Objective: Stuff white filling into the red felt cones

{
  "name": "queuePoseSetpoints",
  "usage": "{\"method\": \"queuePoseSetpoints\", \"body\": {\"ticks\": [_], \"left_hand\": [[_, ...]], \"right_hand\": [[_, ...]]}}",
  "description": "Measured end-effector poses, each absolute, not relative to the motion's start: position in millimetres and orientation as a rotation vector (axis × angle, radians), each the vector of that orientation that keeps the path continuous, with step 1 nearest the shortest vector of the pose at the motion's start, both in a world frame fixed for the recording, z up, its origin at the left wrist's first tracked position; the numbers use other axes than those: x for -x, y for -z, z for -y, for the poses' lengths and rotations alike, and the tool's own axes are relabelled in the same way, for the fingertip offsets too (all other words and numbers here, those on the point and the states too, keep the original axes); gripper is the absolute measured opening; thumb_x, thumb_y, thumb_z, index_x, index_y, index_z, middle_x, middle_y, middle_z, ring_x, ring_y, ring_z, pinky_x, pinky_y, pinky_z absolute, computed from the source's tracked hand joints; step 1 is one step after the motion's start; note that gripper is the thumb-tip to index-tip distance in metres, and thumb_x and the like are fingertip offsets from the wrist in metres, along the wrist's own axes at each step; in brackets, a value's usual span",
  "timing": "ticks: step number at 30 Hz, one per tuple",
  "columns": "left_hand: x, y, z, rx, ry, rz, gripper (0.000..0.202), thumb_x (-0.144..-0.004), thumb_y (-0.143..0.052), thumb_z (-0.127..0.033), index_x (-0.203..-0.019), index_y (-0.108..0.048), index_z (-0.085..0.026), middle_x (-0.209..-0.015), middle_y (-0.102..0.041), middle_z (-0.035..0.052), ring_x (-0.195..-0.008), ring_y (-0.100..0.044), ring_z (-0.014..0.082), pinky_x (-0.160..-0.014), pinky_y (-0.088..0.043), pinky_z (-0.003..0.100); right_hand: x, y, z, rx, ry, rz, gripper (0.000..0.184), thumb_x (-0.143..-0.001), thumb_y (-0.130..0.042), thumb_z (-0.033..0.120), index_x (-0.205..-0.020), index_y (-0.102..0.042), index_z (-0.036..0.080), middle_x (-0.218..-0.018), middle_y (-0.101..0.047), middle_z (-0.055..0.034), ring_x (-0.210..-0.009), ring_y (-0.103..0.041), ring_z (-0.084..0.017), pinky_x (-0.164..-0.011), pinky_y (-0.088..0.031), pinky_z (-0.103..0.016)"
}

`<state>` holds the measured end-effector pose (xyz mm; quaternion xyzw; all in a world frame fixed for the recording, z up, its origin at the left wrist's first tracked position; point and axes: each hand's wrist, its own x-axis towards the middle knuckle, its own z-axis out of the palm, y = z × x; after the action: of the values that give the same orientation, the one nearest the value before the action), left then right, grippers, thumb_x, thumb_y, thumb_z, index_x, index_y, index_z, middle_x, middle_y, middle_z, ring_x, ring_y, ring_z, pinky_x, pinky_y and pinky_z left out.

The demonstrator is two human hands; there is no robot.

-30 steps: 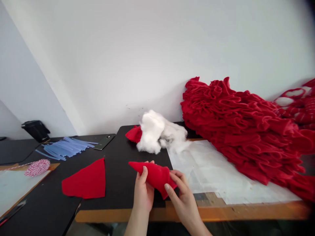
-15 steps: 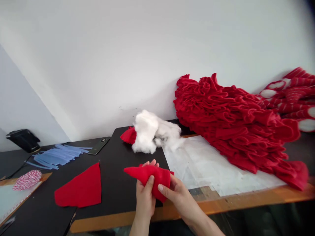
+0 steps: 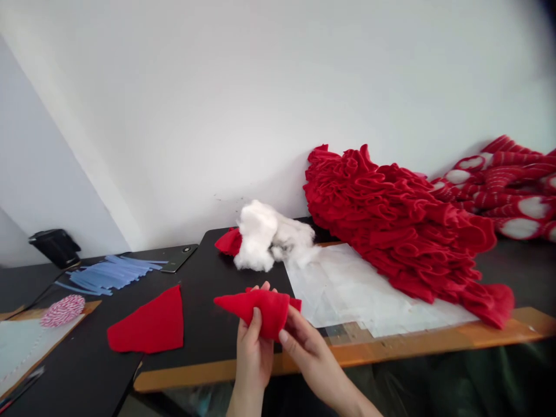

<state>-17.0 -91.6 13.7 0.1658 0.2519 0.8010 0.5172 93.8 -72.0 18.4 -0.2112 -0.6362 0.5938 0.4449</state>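
A small red cone-shaped felt hat (image 3: 256, 304) is held above the table's front edge, its pointed tip toward the left. My left hand (image 3: 254, 341) is closed round its middle from below, thumb across the front and fingertips showing behind. At the wide right end, my right hand (image 3: 304, 339) pinches the rim between thumb and fingers; part of those fingers is hidden by the cloth. A flat red felt piece (image 3: 150, 324) lies on the black table to the left. Behind my hands sits white stuffing (image 3: 260, 234), with another red cloth piece (image 3: 229, 242) beside it.
A big heap of red felt pieces (image 3: 391, 226) rests on white sheets (image 3: 334, 284) at right, with red striped, stuffed fabric pieces (image 3: 512, 191) beyond. At left are blue strips (image 3: 113, 273), a phone (image 3: 180, 259), red-white twine (image 3: 63, 311) and a black device (image 3: 55, 248).
The camera view has shifted a little. My right thumb has slid down to the lower part of the hat's rim, and the open end has turned slightly; both hands still hold it.
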Motion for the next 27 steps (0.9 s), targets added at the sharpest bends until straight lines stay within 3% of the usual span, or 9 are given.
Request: {"method": "queuePoseSetpoints", "body": {"ticks": [6,10,14,18,20,24,27], "left_hand": [[-2,-20,119,-0.473,-1.882,-0.581,0.036,-0.08,-0.064,-0.031,-0.116,-0.065,-0.025,-0.132,-0.058,0.0085,-0.117,-0.055,0.0263,-0.102,-0.04,0.038],[-1,-15,128,-0.443,-1.855,-0.549,0.037,-0.078,-0.066,-0.031,-0.114,-0.066,-0.021,-0.12,-0.065,0.0113,-0.111,-0.06,0.0283,-0.098,-0.044,0.04],[-1,-10,133,-0.338,-1.848,-0.507,0.028,-0.078,-0.066,-0.029,-0.104,-0.07,-0.018,-0.111,-0.069,0.0109,-0.101,-0.064,0.0239,-0.087,-0.051,0.032],[-15,-11,131,-0.285,-1.917,-0.583,0.026,-0.075,-0.07,-0.035,-0.094,-0.07,-0.018,-0.091,-0.074,0.0087,-0.077,-0.069,0.019,-0.072,-0.054,0.028],[-21,-11,129,-0.281,-1.936,-0.655,0.024,-0.071,-0.074,-0.031,-0.091,-0.07,-0.018,-0.084,-0.074,0.0065,-0.071,-0.068,0.0176,-0.067,-0.054,0.027],[-24,-8,132,-0.399,-1.847,-0.687,0.03,-0.066,-0.078,-0.025,-0.095,-0.071,-0.017,-0.093,-0.073,0.0086,-0.086,-0.068,0.0217,-0.081,-0.052,0.032],[-25,-5,136,-0.539,-1.731,-0.663,0.034,-0.067,-0.077,-0.02,-0.1,-0.07,-0.018,-0.103,-0.072,0.0097,-0.103,-0.063,0.0259,-0.095,-0.046,0.038]], "right_hand": [[-106,-26,96,0.584,-0.965,2.033,0.052,-0.09,-0.05,0.03,-0.14,-0.036,0.026,-0.142,-0.041,-0.0085,-0.13,-0.033,-0.027,-0.111,-0.026,-0.049],[-113,-23,102,0.568,-1.088,1.979,0.052,-0.09,-0.05,0.034,-0.139,-0.037,0.024,-0.135,-0.047,-0.0107,-0.126,-0.041,-0.027,-0.108,-0.032,-0.048],[-115,-7,106,0.543,-1.236,1.715,0.052,-0.09,-0.051,0.036,-0.139,-0.036,0.026,-0.134,-0.05,-0.0118,-0.12,-0.051,-0.026,-0.101,-0.043,-0.045],[-118,3,112,0.584,-1.082,1.724,0.041,-0.087,-0.055,0.032,-0.127,-0.053,0.026,-0.128,-0.055,-0.0107,-0.123,-0.048,-0.027,-0.105,-0.038,-0.045],[-122,-1,115,0.556,-1.21,1.679,0.043,-0.084,-0.059,0.034,-0.126,-0.054,0.027,-0.129,-0.055,-0.01,-0.125,-0.047,-0.027,-0.106,-0.035,-0.046],[-129,-22,120,0.307,-1.762,1.331,0.053,-0.082,-0.064,0.041,-0.131,-0.049,0.026,-0.128,-0.059,-0.0084,-0.121,-0.052,-0.026,-0.105,-0.037,-0.045],[-132,-33,120,0.329,-1.793,1.197,0.038,-0.08,-0.067,0.04,-0.114,-0.062,0.022,-0.11,-0.069,-0.0074,-0.107,-0.061,-0.026,-0.1,-0.042,-0.044]]}}
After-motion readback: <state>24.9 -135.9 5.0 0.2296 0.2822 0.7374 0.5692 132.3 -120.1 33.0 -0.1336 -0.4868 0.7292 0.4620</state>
